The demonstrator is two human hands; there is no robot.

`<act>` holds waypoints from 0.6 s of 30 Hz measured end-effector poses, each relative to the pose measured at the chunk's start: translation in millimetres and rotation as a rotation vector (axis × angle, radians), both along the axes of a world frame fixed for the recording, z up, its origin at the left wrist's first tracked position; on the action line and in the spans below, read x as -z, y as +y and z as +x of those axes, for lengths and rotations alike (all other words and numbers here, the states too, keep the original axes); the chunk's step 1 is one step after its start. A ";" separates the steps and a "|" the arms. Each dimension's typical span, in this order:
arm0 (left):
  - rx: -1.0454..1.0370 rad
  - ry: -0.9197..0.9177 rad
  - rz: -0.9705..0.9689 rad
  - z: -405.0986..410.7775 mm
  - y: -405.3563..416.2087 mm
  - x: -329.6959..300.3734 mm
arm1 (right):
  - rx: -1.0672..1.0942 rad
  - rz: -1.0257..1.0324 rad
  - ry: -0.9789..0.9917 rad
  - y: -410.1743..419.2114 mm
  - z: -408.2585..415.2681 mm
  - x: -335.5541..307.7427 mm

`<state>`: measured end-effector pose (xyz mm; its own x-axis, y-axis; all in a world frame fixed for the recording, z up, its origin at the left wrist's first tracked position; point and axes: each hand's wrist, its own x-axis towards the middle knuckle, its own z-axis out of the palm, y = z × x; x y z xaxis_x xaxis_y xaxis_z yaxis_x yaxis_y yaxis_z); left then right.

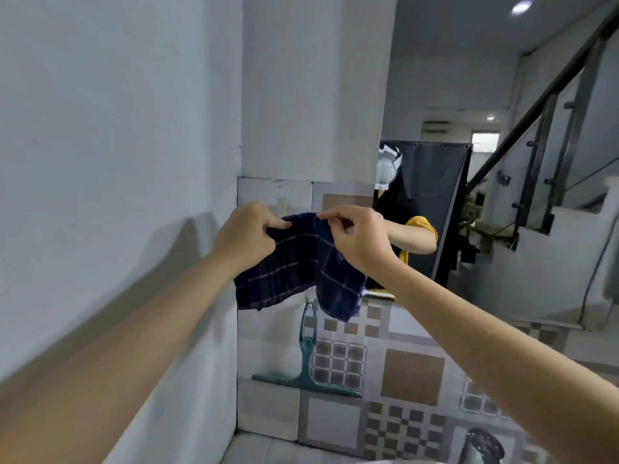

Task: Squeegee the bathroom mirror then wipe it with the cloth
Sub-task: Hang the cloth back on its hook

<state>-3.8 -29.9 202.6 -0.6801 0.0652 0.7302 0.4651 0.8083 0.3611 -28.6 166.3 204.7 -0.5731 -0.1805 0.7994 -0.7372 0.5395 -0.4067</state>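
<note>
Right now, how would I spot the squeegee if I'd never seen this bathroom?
Find the mirror, then look at the patterned tile wall below its left edge. The squeegee hangs there, under the blue cloth: the only teal, T-shaped thing.

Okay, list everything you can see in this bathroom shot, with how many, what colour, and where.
Dark blue checked cloth: one, navy with pale lines, held up in front of the wall at centre.
Teal plastic squeegee: one, green, hanging on the tiled wall below the cloth, blade at the bottom.
Wall mirror: one, right of centre, reflecting a staircase and ceiling lights.
Patterned wall tiles: many, grey, white and brown squares, lower centre and right.
Plain wall: one, pale grey, left side.
Shiny metal fixture: one, silver, bottom right, partly cut off.
Left hand: one, pinching the cloth's top edge.
Right hand: one, pinching the same edge.
</note>
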 end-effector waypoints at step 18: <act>-0.521 0.031 -0.390 -56.9 -24.1 -50.9 | 0.101 0.476 0.138 -55.4 -64.3 -65.9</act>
<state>-60.7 -54.1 253.5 -0.6736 -0.0032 0.7391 -0.0178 0.9998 -0.0119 -92.9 111.0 270.6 -0.5009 -0.4930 0.7114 -0.7017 0.7125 -0.0003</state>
